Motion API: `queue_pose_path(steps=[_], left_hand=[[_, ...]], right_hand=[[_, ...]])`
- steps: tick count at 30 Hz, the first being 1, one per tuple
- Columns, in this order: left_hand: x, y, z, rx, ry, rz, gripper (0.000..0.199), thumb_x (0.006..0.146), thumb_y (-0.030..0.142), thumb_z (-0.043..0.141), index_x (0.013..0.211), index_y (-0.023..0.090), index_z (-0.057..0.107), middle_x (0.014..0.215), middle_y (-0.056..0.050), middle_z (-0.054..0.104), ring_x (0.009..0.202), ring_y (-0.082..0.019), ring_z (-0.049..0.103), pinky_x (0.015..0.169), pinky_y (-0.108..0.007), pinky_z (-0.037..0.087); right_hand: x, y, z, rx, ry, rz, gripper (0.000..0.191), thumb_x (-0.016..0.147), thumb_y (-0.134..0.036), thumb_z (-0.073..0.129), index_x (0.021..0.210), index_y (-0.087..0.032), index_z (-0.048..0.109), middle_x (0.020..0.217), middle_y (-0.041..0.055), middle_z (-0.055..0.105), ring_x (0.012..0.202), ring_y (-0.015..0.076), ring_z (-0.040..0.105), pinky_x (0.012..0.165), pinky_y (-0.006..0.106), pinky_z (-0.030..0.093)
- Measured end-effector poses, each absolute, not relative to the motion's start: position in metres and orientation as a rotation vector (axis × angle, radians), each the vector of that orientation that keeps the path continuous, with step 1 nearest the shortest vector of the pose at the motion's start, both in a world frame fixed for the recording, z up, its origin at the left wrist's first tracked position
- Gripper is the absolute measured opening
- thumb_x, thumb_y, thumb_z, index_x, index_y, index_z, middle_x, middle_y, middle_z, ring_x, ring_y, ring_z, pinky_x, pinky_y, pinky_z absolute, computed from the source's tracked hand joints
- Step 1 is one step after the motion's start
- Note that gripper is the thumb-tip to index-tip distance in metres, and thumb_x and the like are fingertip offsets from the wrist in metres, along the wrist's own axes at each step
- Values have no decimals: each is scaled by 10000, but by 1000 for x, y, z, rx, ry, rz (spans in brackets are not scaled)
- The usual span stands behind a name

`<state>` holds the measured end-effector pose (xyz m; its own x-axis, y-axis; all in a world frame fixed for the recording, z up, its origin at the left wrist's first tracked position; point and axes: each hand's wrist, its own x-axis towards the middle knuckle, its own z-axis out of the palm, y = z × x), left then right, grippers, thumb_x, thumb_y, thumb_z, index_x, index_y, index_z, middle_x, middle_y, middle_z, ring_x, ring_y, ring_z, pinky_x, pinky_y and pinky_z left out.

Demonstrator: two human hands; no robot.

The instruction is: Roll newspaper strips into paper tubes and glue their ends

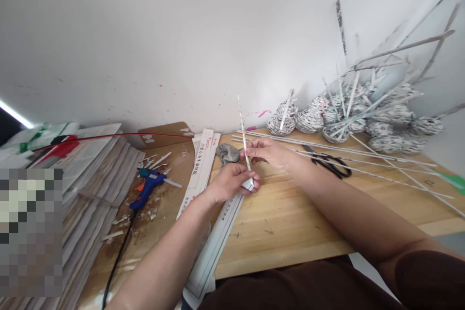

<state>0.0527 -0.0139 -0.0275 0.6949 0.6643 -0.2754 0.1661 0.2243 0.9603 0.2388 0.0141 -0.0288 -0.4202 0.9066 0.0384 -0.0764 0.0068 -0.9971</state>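
My left hand point(238, 178) is closed around the lower end of a newspaper strip, which is partly rolled into a thin paper tube point(242, 128) pointing up toward the wall. My right hand point(265, 151) pinches the tube a little higher, with thumb and fingertips against it. Below my left hand, flat printed paper strips point(218, 232) run down to the table's front edge. More paper strips point(199, 160) lie just left of my hands. A crumpled grey cloth point(228, 154) sits behind my left hand.
Black scissors point(332, 164) and several long paper sticks point(366, 157) lie to the right. Woven paper balls point(283, 118) line the wall. On the left are a blue glue gun point(147, 189) with its cord, paper scraps point(116, 235) and a tall newspaper stack point(98, 189).
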Motion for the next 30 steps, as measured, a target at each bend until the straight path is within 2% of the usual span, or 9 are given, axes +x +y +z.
queue_pose_path(steps=[2, 4, 8, 12, 18, 26, 30], left_hand=[[52, -14, -28, 1336, 765, 391, 382, 791, 483, 653, 893, 115, 668, 850, -89, 680, 766, -166, 643, 635, -269, 510], [52, -14, -28, 1341, 768, 383, 387, 791, 482, 655, 903, 112, 670, 864, -95, 682, 773, -167, 644, 645, -272, 513], [52, -15, -28, 1354, 760, 369, 396, 794, 480, 654, 930, 109, 678, 892, -109, 686, 795, -174, 649, 673, -284, 521], [52, -16, -27, 1357, 747, 371, 388, 795, 476, 658, 934, 115, 682, 895, -108, 688, 809, -179, 649, 683, -289, 524], [50, -15, -24, 1349, 686, 343, 391, 803, 479, 649, 955, 121, 694, 904, -117, 693, 820, -187, 656, 660, -272, 518], [49, -16, -23, 1362, 620, 289, 386, 839, 452, 617, 1008, 113, 687, 945, -139, 688, 850, -194, 660, 678, -279, 523], [49, -16, -23, 1363, 660, 314, 390, 827, 461, 628, 996, 114, 683, 931, -135, 689, 824, -189, 661, 681, -282, 525]], right_hand=[[242, 14, -28, -852, -1525, 1616, 323, 803, -428, 696, 981, -160, 726, 937, 62, 689, 750, 128, 597, 703, 276, 457], [245, 14, -27, -839, -1586, 1667, 351, 825, -428, 673, 1038, -152, 718, 925, 69, 693, 753, 130, 601, 694, 266, 455], [245, 14, -27, -887, -1598, 1651, 312, 787, -412, 717, 925, -132, 723, 773, 35, 673, 661, 110, 569, 627, 242, 433], [242, 15, -29, -868, -1527, 1654, 264, 746, -380, 756, 821, -130, 721, 715, 19, 657, 626, 100, 555, 602, 230, 429], [250, 16, -30, -839, -1535, 1810, 322, 772, -400, 735, 959, -138, 732, 782, 38, 681, 675, 110, 598, 613, 218, 450], [247, 14, -32, -791, -1503, 1783, 265, 683, -359, 807, 780, -133, 710, 715, 13, 660, 573, 87, 537, 551, 221, 416], [241, 14, -32, -820, -1470, 1677, 262, 664, -372, 809, 699, -149, 676, 577, -26, 580, 507, 83, 475, 487, 217, 354]])
